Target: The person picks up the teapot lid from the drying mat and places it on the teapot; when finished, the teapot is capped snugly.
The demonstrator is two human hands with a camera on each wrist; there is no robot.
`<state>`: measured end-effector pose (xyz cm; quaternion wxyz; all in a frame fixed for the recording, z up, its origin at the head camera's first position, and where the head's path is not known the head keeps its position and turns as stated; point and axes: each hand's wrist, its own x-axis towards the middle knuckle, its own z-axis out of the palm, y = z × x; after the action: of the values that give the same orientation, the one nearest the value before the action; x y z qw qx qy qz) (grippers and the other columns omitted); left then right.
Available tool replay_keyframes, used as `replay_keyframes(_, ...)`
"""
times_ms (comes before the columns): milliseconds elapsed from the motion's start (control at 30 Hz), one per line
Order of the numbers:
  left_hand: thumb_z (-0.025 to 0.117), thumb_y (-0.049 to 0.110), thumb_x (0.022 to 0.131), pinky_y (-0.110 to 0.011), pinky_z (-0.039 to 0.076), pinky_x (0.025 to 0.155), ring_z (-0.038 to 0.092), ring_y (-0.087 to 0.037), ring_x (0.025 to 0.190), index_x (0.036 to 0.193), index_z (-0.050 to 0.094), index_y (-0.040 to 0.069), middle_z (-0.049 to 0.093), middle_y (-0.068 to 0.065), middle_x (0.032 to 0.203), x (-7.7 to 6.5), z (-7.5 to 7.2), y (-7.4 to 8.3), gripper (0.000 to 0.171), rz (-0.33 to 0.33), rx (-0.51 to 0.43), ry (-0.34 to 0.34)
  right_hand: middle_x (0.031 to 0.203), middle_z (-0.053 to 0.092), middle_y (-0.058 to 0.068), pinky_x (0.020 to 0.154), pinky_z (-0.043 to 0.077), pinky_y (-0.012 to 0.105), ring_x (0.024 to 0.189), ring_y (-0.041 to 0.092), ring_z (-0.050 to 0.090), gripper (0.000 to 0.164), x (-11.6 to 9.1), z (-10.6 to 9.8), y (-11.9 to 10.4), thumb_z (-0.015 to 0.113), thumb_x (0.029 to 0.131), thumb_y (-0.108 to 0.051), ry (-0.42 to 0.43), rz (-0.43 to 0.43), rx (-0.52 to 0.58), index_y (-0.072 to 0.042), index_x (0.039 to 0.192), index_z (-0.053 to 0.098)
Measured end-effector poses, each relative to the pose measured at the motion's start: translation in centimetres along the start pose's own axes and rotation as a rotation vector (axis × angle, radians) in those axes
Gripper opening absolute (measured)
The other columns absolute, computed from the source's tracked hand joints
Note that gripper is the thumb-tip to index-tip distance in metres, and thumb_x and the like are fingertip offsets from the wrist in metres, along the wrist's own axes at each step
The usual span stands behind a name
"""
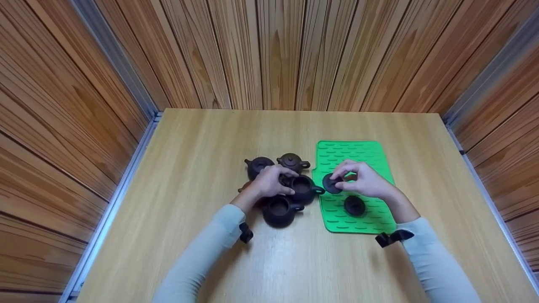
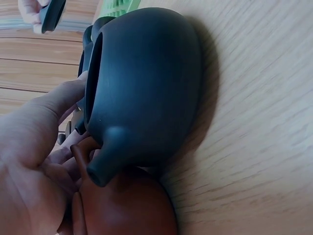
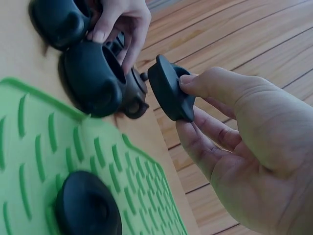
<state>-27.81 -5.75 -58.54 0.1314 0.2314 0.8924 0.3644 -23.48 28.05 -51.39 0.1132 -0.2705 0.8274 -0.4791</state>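
My right hand (image 1: 364, 179) pinches a dark teapot lid (image 3: 167, 90) by its knob between thumb and fingers, raised over the left side of the green mat (image 1: 349, 153). A second dark lid (image 1: 354, 206) lies on that mat, knob up. My left hand (image 1: 269, 181) reaches over a cluster of teapots, its thumb and fingers around the spout side of a lidless dark teapot (image 3: 90, 81) whose handle points at the mat. Nearer me stands another lidless dark teapot (image 1: 279, 216). A reddish-brown teapot (image 2: 122, 208) sits mostly hidden under my left hand in the head view.
Two lidded teapots stand behind my left hand: a dark one (image 1: 257, 166) at the left and a brown one (image 1: 290, 162) at the right. All stand on a wooden table (image 1: 198, 168), with wood-panelled walls (image 1: 278, 54) around its back and sides.
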Motion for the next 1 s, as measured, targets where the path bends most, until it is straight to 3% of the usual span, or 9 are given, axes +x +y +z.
replay_keyframes(367, 0.1, 0.027, 0.087, -0.048, 0.05, 0.121, 0.07, -0.026, 0.135, 0.136, 0.082, 0.025, 0.084, -0.001, 0.132, -0.6, -0.5, 1.2, 0.052, -0.003, 0.006, 0.01, 0.125, 0.074, 0.022, 0.1, 0.062, 0.026, 0.12, 0.012, 0.063, 0.014, 2.6, 1.5, -1.6, 0.083, 0.098, 0.0, -0.037, 0.008, 0.03, -0.004, 0.112, 0.086)
replay_keyframes(633, 0.099, 0.031, 0.087, -0.05, 0.049, 0.123, 0.07, -0.028, 0.137, 0.139, 0.081, 0.026, 0.084, -0.001, 0.134, 0.3, 0.3, -0.6, 0.055, 0.022, 0.042, 0.01, 0.123, 0.074, 0.021, 0.106, 0.063, 0.047, 0.118, 0.015, 0.063, 0.016, 4.1, 2.7, -2.4, 0.082, 0.098, 0.001, -0.054, 0.02, 0.002, -0.003, 0.113, 0.085)
replay_keyframes(867, 0.099, 0.036, 0.085, -0.049, 0.051, 0.12, 0.071, -0.028, 0.134, 0.138, 0.082, 0.028, 0.082, -0.002, 0.134, 0.8, 0.6, -1.3, 0.056, 0.024, 0.061, 0.008, 0.122, 0.074, 0.02, 0.104, 0.063, 0.045, 0.117, 0.018, 0.063, 0.015, 5.3, 3.6, -2.6, 0.082, 0.098, -0.001, -0.061, 0.025, -0.009, -0.003, 0.113, 0.086)
replay_keyframes(1000, 0.1, 0.035, 0.085, -0.05, 0.051, 0.121, 0.07, -0.03, 0.135, 0.139, 0.081, 0.026, 0.081, -0.005, 0.136, 0.9, 0.6, -1.4, 0.058, 0.014, 0.051, 0.006, 0.122, 0.074, 0.022, 0.104, 0.063, 0.051, 0.116, 0.021, 0.064, 0.014, 5.7, 4.1, -2.3, 0.082, 0.098, 0.0, -0.06, 0.009, -0.007, -0.002, 0.112, 0.085)
